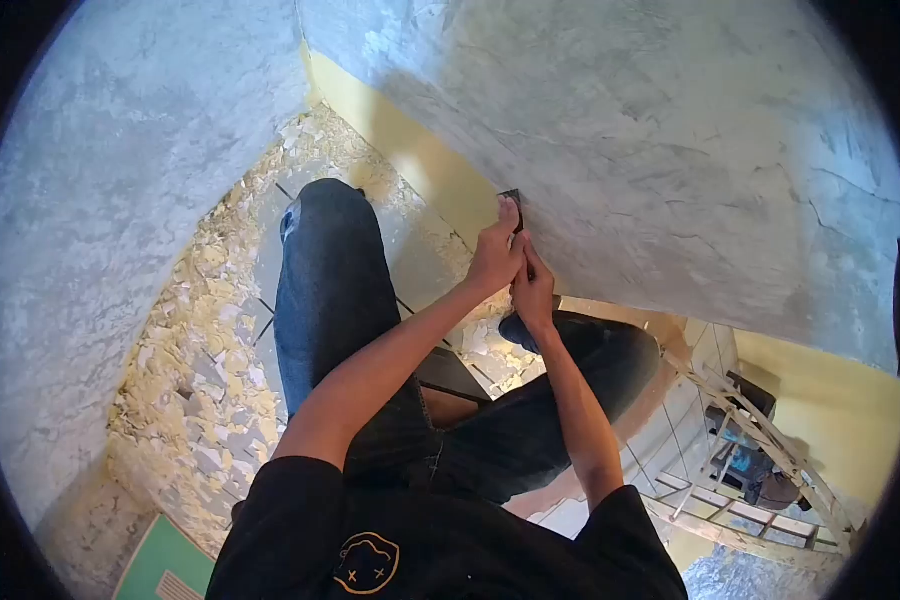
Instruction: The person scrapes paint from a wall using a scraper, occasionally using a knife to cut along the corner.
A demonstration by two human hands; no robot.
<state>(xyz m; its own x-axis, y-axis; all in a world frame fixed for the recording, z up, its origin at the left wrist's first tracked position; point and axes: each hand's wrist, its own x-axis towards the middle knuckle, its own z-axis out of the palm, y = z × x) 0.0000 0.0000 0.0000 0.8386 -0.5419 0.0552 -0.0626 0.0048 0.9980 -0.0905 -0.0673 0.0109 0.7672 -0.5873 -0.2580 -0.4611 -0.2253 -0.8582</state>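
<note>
A dark, flat-bladed scraper (516,196) lies against the wall, where the yellow strip (440,165) meets the grey, stripped surface. My left hand (495,257) is closed on it, with fingers extended along the blade. Just to the right and below, my right hand (535,292) is closed at the scraper's lower end, and the two hands touch. Most of the tool and its handle are hidden by my fingers. The grey wall (660,160) has a rough, patchy face.
Flakes of yellow and white paint (205,370) litter the tiled floor along the left wall. My bent knees (330,240) flank my arms. A wooden ladder (750,420) is at the right, near dark items. A green panel (165,565) stands at lower left.
</note>
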